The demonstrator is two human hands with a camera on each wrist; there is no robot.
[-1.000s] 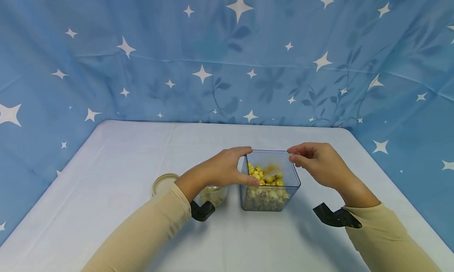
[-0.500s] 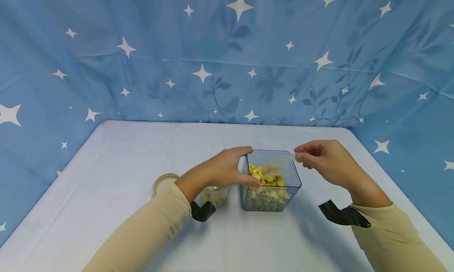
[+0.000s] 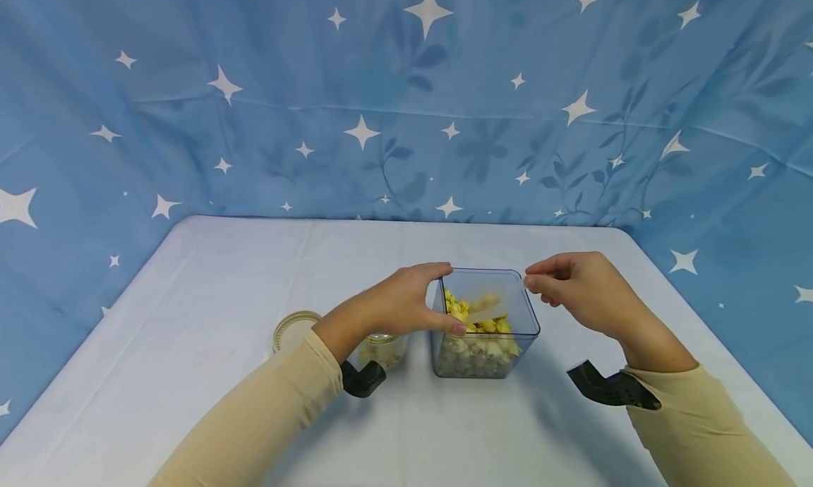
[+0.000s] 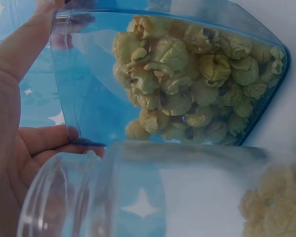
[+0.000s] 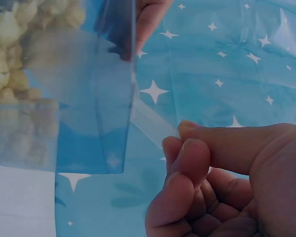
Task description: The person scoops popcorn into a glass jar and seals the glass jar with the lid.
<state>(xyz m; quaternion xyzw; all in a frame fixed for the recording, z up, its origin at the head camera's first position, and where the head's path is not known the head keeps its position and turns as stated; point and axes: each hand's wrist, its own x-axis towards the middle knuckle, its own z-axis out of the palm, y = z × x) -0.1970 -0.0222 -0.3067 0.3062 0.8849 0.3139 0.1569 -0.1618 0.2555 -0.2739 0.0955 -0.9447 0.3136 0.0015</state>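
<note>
A clear square container [image 3: 508, 334] with a dark rim stands on the table, part filled with yellow popcorn [image 3: 495, 325]. My left hand [image 3: 406, 300] grips its left side at the rim, thumb at the near edge and fingers at the far corner. Beyond the right rim, my right hand [image 3: 581, 289] pinches the thin handle of a translucent plastic scoop [image 5: 150, 123] between thumb and fingers. The scoop's head reaches inside the container among the popcorn, blurred through the wall in the right wrist view.
An uncapped clear jar [image 4: 138, 192] holding some popcorn stands left of the container, partly hidden by my left arm. Next to it lies a round gold-rimmed lid [image 3: 293, 326]. A blue star-patterned cloth [image 3: 317, 85] hangs behind the white table [image 3: 216, 296].
My right hand shifted right with the scoop, then slightly back left, and the scoop's head moved among the popcorn. My left hand and the container stayed in place.
</note>
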